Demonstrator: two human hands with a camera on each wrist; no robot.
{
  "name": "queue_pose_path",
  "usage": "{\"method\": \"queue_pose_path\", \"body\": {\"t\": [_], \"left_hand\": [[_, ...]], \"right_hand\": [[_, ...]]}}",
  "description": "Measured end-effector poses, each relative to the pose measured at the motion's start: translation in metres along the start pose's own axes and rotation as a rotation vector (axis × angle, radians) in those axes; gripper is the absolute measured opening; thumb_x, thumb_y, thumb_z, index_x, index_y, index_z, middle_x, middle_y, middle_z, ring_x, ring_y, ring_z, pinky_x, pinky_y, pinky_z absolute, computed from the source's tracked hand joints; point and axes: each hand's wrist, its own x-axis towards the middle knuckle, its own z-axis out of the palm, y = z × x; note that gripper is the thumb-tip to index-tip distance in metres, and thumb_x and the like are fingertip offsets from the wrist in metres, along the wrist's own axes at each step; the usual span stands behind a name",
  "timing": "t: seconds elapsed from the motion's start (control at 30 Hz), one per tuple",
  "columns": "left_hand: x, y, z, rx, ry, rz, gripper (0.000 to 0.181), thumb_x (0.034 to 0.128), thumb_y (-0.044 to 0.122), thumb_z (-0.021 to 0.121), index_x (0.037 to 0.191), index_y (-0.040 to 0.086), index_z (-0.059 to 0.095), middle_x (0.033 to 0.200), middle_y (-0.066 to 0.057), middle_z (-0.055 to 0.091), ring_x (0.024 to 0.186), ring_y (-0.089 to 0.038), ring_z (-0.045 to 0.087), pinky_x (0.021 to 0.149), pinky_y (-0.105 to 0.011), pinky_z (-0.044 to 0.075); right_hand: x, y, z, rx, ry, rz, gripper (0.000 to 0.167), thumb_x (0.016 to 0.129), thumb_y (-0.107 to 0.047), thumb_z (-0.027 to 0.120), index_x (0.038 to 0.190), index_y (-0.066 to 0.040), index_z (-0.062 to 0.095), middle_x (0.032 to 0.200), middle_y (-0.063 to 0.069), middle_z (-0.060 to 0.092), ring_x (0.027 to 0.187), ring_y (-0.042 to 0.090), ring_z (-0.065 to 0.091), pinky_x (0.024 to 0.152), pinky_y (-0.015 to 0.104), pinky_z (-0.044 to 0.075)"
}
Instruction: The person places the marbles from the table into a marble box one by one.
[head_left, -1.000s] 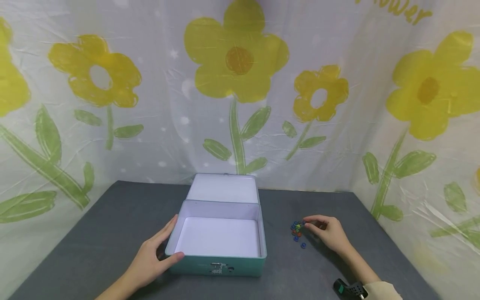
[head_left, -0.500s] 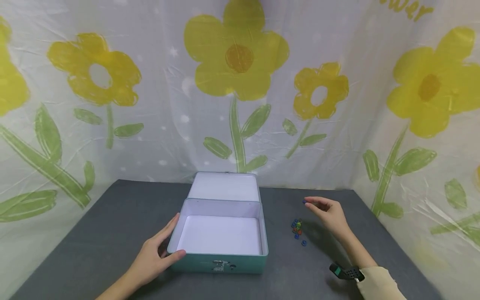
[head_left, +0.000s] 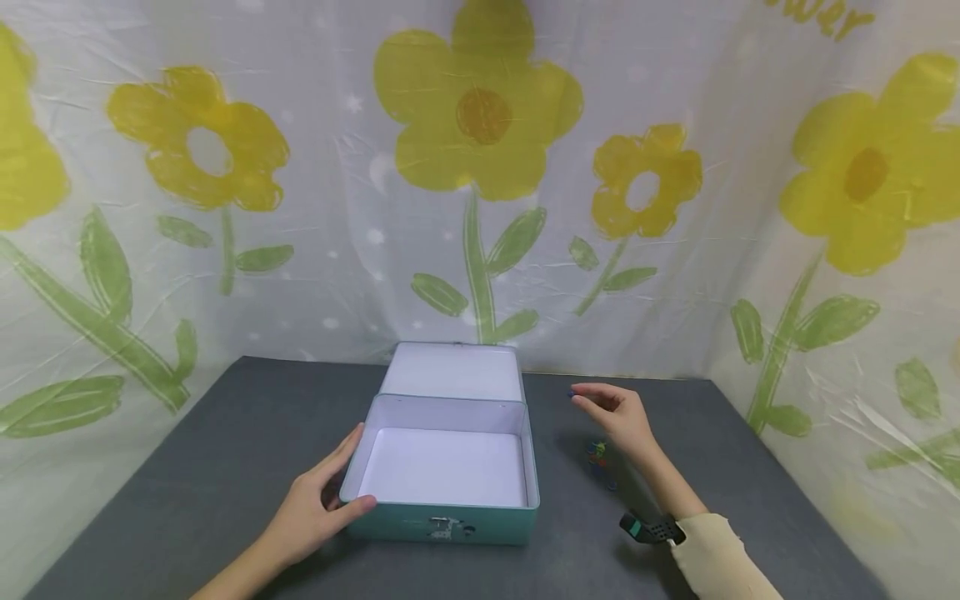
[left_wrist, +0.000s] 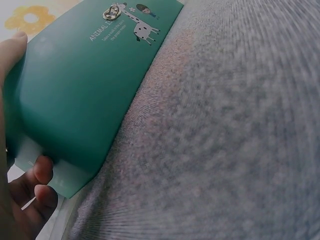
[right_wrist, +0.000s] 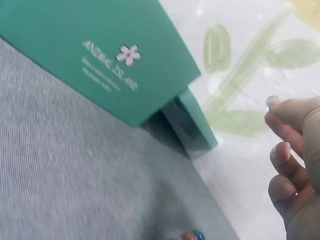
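A green tin box (head_left: pixel 397 523) with a white inside stands on the table, its lid (head_left: pixel 453 371) folded back and nothing visible inside. My left hand (head_left: pixel 311 504) grips its front left corner, thumb over the front rim and fingers along the left side; the left wrist view shows fingertips (left_wrist: pixel 45 192) curled against the wall. Right of the box and above the table, my right hand (head_left: pixel 618 417) pinches a small blue marble (right_wrist: pixel 271 102) between thumb and forefinger. Below that hand lies a small group of marbles (head_left: pixel 598 454), blue, orange and yellow-green, blurred in the head view.
The dark grey tabletop (head_left: pixel 225 450) reaches back to a pale curtain (head_left: pixel 337 208) printed with yellow flowers, which also hangs at both sides. A black band (head_left: pixel 651 529) sits on the right wrist beside a cream sleeve (head_left: pixel 716 554).
My right hand has lifted a blue marble from the group, first up and back, then left toward the box. The left hand keeps its grip on the box corner.
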Motion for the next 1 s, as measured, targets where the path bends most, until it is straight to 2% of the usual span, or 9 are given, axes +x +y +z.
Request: {"method": "queue_pose_path", "body": {"t": [0.17,0.27,0.33,0.43,0.5,0.6,0.8,1.0], "left_hand": [[-0.004,0.001,0.002,-0.010,0.000,0.009,0.091,0.0889,0.016,0.085,0.166,0.015,0.038,0.166,-0.024,0.037,0.066,-0.001,0.045,0.050,-0.023,0.040],[-0.005,-0.001,0.002,-0.012,0.002,0.006,0.091,0.0885,0.016,0.085,0.166,0.015,0.038,0.167,-0.022,0.038,0.065,-0.001,0.044,0.050,-0.023,0.041],[-0.005,-0.002,0.002,-0.010,0.003,0.008,0.091,0.0883,0.016,0.086,0.166,0.015,0.038,0.167,-0.021,0.038,0.063,0.000,0.041,0.050,-0.023,0.041],[-0.003,-0.003,0.001,-0.008,0.000,0.010,0.092,0.0884,0.016,0.085,0.166,0.016,0.037,0.168,-0.021,0.037,0.063,0.000,0.039,0.051,-0.023,0.041],[-0.002,-0.003,0.001,-0.009,-0.003,0.009,0.092,0.0885,0.017,0.085,0.167,0.017,0.037,0.168,-0.020,0.037,0.062,0.001,0.038,0.050,-0.023,0.041],[-0.001,-0.001,0.000,-0.008,-0.006,0.013,0.092,0.0887,0.018,0.086,0.167,0.017,0.036,0.168,-0.021,0.036,0.063,0.001,0.039,0.050,-0.023,0.040],[-0.001,0.001,0.000,-0.013,-0.010,0.005,0.092,0.0898,0.019,0.085,0.167,0.016,0.036,0.168,-0.021,0.036,0.070,-0.001,0.049,0.050,-0.022,0.040],[-0.001,0.000,-0.001,-0.034,-0.018,-0.017,0.090,0.0921,0.020,0.084,0.167,0.013,0.034,0.170,-0.021,0.033,0.065,-0.001,0.043,0.051,-0.023,0.041]], "right_hand": [[0.002,-0.003,0.015,0.024,-0.029,-0.023,0.024,0.100,-0.009,0.074,0.120,0.006,0.076,0.105,0.019,0.078,0.069,0.005,0.054,0.063,0.022,0.046],[0.002,-0.005,0.023,0.025,-0.049,-0.021,0.024,0.100,-0.009,0.075,0.119,0.005,0.076,0.100,0.010,0.079,0.066,0.006,0.049,0.060,0.023,0.042],[0.003,-0.006,0.027,0.031,-0.060,-0.017,0.025,0.100,-0.010,0.075,0.120,0.005,0.076,0.091,0.005,0.077,0.063,0.006,0.045,0.058,0.024,0.039],[0.004,-0.009,0.033,0.035,-0.062,-0.008,0.025,0.099,-0.011,0.075,0.120,0.003,0.077,0.084,0.001,0.074,0.060,0.005,0.040,0.057,0.024,0.037],[0.006,-0.012,0.036,0.032,-0.067,-0.012,0.025,0.100,-0.011,0.075,0.121,0.002,0.077,0.083,0.005,0.073,0.059,0.005,0.038,0.056,0.024,0.035],[0.009,-0.018,0.040,0.044,-0.075,-0.017,0.024,0.100,-0.011,0.075,0.121,0.000,0.078,0.091,0.012,0.075,0.061,0.006,0.039,0.058,0.025,0.035],[0.011,-0.030,0.051,0.044,-0.087,-0.050,0.022,0.099,-0.011,0.076,0.119,-0.002,0.079,0.078,0.020,0.065,0.062,0.006,0.041,0.058,0.023,0.037],[0.016,-0.047,0.069,0.089,-0.138,-0.132,0.019,0.099,-0.005,0.074,0.116,-0.001,0.080,0.083,0.033,0.066,0.059,0.005,0.042,0.056,0.022,0.037]]}}
